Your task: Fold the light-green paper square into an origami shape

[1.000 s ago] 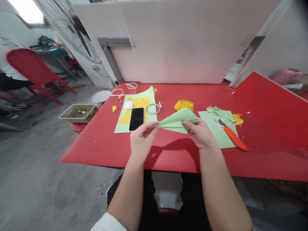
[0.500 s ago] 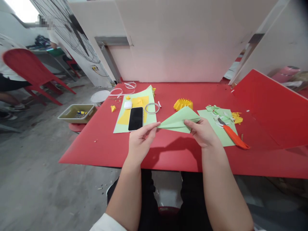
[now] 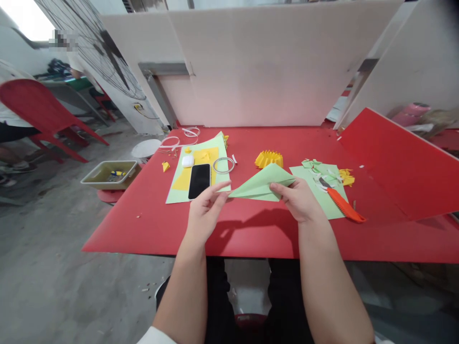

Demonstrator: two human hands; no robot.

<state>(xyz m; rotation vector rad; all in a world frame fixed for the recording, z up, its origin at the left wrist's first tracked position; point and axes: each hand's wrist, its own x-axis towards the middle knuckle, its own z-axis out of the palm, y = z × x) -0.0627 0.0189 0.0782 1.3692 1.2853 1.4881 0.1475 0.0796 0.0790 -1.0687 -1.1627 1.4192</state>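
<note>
A folded green paper (image 3: 263, 184), pointed at its left end, is held above the red table (image 3: 143, 229). My right hand (image 3: 297, 198) pinches its right part, thumb on top. At the left tip is my left hand (image 3: 207, 205), its thumb near the point and its index finger raised a little apart from the thumb. Behind the paper stands a pleated yellow paper piece (image 3: 268, 158). To the left a black phone (image 3: 200, 181), a white case (image 3: 188, 161) and a ring (image 3: 223, 165) lie on or beside green and yellow sheets.
An orange-handled knife (image 3: 344, 205) and paper scraps lie on a green sheet (image 3: 322, 200) at the right. A red board (image 3: 405, 162) leans beyond. A bin (image 3: 109, 175) stands left of the table. Two people are at the far left, near a red chair (image 3: 39, 107).
My left index finger has lifted away from the thumb at the paper's tip. The whole view has shifted slightly; my right hand keeps its hold.
</note>
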